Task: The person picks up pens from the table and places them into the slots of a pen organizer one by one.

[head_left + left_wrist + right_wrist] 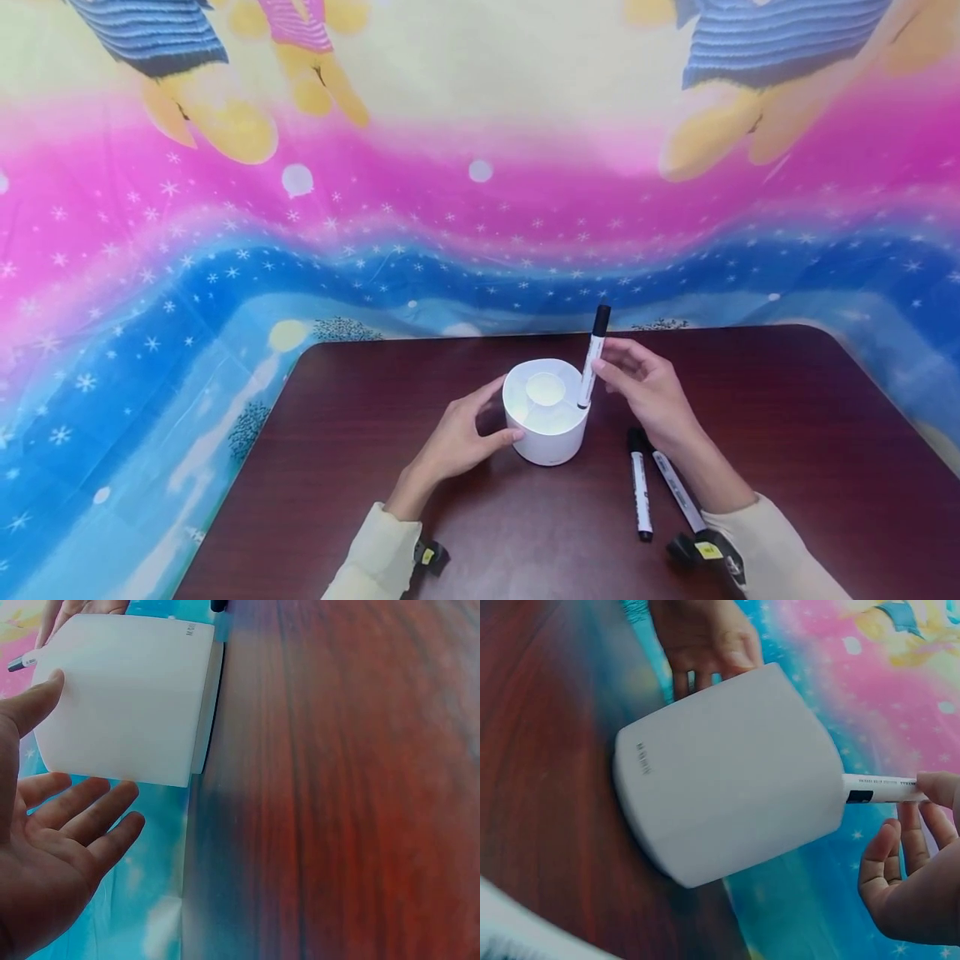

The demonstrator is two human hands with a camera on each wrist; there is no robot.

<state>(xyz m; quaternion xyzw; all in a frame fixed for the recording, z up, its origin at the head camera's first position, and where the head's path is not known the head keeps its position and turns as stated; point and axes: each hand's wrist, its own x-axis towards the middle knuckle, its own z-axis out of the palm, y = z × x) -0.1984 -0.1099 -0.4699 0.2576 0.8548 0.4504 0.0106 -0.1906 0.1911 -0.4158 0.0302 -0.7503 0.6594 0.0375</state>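
Note:
A white round pen holder [550, 446] with a central well and dividers stands upright on the table. My left hand [457, 437] holds its left side, the thumb on the front wall and the fingers around the side; in the left wrist view the outer fingers of the left hand [71, 832] are spread loosely. Between thumb and fingertips, my right hand [656, 396] pinches a white marker [592, 362] with a black cap. The marker leans slightly, cap upward, its black lower end at the holder's right rim. In the right wrist view, the marker [889, 789] juts above the rim.
Two more black-capped markers lie on the table below my right hand: one marker [640, 492] nearer the holder, another marker [677, 490] partly under the right wrist. The dark red table [360, 417] meets a colourful printed cloth [450, 217] behind.

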